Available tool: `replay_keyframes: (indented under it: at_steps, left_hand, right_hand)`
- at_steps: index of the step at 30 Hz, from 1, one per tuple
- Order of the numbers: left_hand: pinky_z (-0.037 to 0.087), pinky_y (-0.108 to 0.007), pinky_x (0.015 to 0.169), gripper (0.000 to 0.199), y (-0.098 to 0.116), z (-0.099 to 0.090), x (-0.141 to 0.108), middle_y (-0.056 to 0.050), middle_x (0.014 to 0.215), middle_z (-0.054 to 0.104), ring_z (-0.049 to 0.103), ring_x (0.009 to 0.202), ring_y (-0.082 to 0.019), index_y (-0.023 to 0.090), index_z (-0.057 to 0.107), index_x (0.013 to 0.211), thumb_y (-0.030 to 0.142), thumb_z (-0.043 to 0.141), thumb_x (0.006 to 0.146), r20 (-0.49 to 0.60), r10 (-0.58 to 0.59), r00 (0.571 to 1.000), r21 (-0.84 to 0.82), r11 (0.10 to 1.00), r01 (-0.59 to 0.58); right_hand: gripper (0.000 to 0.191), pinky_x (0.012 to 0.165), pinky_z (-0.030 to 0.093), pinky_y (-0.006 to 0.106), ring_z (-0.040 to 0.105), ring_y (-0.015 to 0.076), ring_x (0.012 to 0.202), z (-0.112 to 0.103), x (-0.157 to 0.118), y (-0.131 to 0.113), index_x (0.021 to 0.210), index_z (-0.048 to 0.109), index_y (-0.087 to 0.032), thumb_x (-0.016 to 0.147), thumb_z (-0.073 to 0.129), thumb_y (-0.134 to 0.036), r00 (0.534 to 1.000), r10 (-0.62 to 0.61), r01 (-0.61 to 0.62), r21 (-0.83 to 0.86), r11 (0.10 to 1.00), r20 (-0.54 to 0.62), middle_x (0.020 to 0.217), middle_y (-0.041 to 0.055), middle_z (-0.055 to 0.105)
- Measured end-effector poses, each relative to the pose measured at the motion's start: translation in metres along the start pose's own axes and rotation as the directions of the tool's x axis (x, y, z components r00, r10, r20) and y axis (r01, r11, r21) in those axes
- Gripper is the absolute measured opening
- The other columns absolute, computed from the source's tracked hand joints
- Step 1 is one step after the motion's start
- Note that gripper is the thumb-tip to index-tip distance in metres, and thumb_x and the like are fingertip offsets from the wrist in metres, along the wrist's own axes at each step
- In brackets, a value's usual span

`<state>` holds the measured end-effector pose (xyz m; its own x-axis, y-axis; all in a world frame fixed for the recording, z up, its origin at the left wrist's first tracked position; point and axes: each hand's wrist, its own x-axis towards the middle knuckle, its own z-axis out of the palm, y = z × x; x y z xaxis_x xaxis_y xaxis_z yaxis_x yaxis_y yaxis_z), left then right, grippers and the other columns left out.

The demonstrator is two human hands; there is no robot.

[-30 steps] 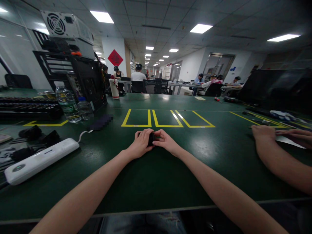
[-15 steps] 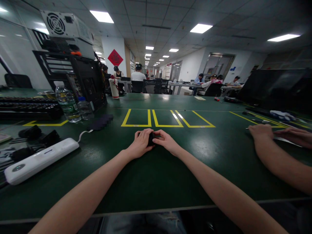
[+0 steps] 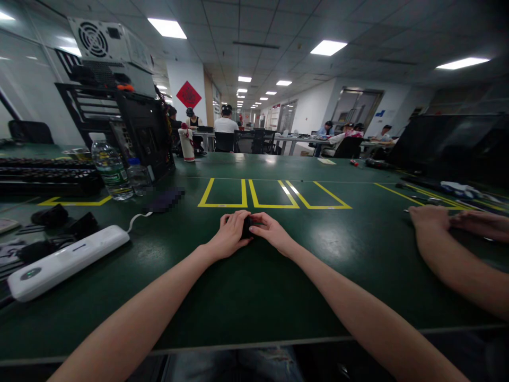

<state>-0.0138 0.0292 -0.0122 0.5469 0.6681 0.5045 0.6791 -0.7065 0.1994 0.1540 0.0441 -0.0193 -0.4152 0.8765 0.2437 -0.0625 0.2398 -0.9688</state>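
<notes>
Between my two hands is a small black object [image 3: 247,227], mostly covered by fingers, so its kind does not show. My left hand [image 3: 230,233] wraps round it from the left, the fingers over its far side and the thumb low at its near side. From the right, my right hand [image 3: 271,231] grips it with thumb and fingertips. Both hands rest low at the green tabletop [image 3: 254,297], just in front of the yellow tape outlines [image 3: 274,206].
At left lie a white power strip [image 3: 71,260], black adapters [image 3: 79,225], a dark phone-like slab [image 3: 165,200] and a water bottle [image 3: 110,170]. An open computer case [image 3: 139,132] stands behind. A co-worker's hands [image 3: 431,218] work at right, near a thin metallic tool.
My hands and the black object have stayed practically still. At right, the co-worker's hands have shifted slightly, and the pale strip beneath them no longer shows.
</notes>
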Motion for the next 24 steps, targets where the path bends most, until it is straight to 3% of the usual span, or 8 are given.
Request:
replay_keyframes:
  at_steps: [4, 11, 18, 24]
  left_hand:
    - [0.024, -0.044, 0.092, 0.056, 0.0, -0.0011, -0.0006, -0.011, 0.118, 0.038, 0.036, 0.111, -0.025, 0.019, 0.023, 0.12, 0.025, 0.053, 0.073, 0.01, 0.006, 1.0, -0.009, 1.0, -0.006]
    - [0.025, -0.044, 0.091, 0.056, -0.0012, 0.0019, 0.0, -0.011, 0.118, 0.038, 0.036, 0.111, -0.025, 0.019, 0.022, 0.12, 0.027, 0.053, 0.073, -0.013, 0.005, 1.0, -0.002, 1.0, -0.005]
    - [0.025, -0.044, 0.091, 0.056, -0.0015, 0.0009, 0.0, -0.011, 0.119, 0.038, 0.036, 0.112, -0.025, 0.019, 0.023, 0.119, 0.025, 0.054, 0.073, 0.002, 0.006, 1.0, -0.008, 1.0, -0.006]
    - [0.025, -0.044, 0.091, 0.056, -0.0013, 0.0015, -0.0001, -0.011, 0.118, 0.038, 0.037, 0.11, -0.025, 0.018, 0.024, 0.118, 0.024, 0.055, 0.071, -0.009, -0.001, 1.0, -0.002, 1.0, 0.001]
  right_hand:
    - [0.033, 0.085, 0.042, 0.035, 0.053, 0.0153, 0.093, -0.0016, -0.0028, -0.0036, 0.091, 0.048, -0.021, 0.062, 0.065, -0.022, 0.999, -0.004, 0.004, 0.004, 1.0, 0.049, 0.097, 0.001, 0.052]
    - [0.024, 0.078, 0.044, 0.033, 0.055, 0.0132, 0.082, 0.0001, -0.003, -0.0038, 0.084, 0.049, -0.02, 0.065, 0.062, -0.028, 1.0, -0.016, 0.016, -0.016, 1.0, -0.012, 0.091, 0.0003, 0.053]
    - [0.034, 0.085, 0.041, 0.036, 0.053, 0.0157, 0.093, -0.0012, -0.0005, -0.0012, 0.097, 0.048, -0.021, 0.066, 0.061, -0.027, 0.999, 0.033, -0.033, -0.033, 0.999, -0.009, 0.1, 0.0033, 0.051]
    - [0.037, 0.083, 0.042, 0.035, 0.051, 0.0156, 0.093, -0.0028, -0.0022, -0.0021, 0.091, 0.047, -0.022, 0.06, 0.066, -0.023, 0.999, -0.006, 0.008, -0.054, 0.998, 0.038, 0.094, 0.0012, 0.052]
